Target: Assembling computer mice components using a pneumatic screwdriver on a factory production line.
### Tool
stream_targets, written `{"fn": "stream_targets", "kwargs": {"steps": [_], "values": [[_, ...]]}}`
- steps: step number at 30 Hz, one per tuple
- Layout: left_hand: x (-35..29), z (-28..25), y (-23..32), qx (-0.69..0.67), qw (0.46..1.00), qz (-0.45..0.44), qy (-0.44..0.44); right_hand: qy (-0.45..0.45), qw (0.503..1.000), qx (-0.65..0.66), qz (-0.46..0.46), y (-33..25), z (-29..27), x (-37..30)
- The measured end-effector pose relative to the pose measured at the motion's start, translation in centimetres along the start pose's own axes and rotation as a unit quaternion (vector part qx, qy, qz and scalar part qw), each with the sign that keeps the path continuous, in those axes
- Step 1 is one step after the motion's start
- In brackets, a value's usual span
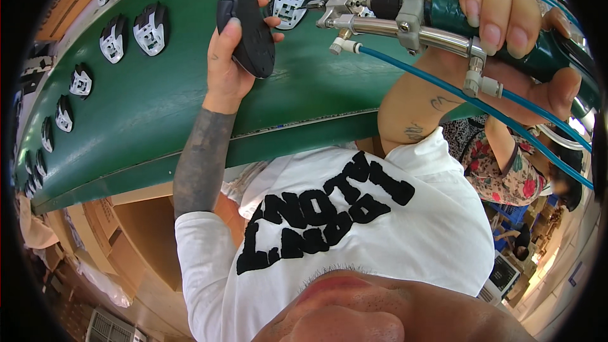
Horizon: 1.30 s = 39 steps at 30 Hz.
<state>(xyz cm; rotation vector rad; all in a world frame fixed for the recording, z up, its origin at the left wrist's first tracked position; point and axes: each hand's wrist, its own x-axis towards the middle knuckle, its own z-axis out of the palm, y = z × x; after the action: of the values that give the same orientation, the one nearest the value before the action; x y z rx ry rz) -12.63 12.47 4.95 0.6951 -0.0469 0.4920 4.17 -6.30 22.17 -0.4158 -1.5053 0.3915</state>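
We see the left hand [228, 66] wrapped around a black shoe sole [248, 30] over the green conveyor belt [190, 107]. The right hand [519, 44] grips a spray gun [380, 9]; its far end is cut off.

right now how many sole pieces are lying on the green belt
About 10 sole pieces: one by the spray gun nozzle, three upper left, six down the left edge; others may hide behind the gun.

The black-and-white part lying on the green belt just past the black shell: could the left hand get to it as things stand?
Probably not freely: the left hand is closed around the black shell. The part lies just beyond, nothing between them.
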Motion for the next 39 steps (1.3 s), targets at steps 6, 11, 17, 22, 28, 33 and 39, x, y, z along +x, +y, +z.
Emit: {"fn": "stream_targets", "kwargs": {"steps": [6,11,17,22,28,33,39], "values": [[-0.1,0.3,0.6,0.096,0.994,0.016,0.041,0.061,0.996,-0.021,0.069,-1.1,1.2,0.6],[0.3,0.4,0.8,0.091,0.994,0.028,0.056,0.093,0.994,0.014,0.049,0.6,-0.4,-0.6],[-0.1,-0.2,1.1,-0.037,0.995,0.039,0.084,0.338,0.877,-0.34,0.005,1.9,1.3,-1.2],[-0.2,1.0,2.1,-0.02,0.988,-0.007,0.154,0.228,0.884,-0.35,-0.21,1.8,13.7,-6.3],[-1.3,2.3,1.1,0.024,0.993,0.059,0.095,0.149,0.821,-0.518,0.187,11.2,12.3,-6.3],[-1.5,2.1,0.4,0.053,0.99,0.085,0.095,0.194,0.868,-0.396,0.23,13.4,11.7,-7.8],[-1.6,2.3,0.6,0.118,0.984,0.076,0.106,0.205,0.88,-0.361,0.231,14.1,10.3,-9.1]]}}
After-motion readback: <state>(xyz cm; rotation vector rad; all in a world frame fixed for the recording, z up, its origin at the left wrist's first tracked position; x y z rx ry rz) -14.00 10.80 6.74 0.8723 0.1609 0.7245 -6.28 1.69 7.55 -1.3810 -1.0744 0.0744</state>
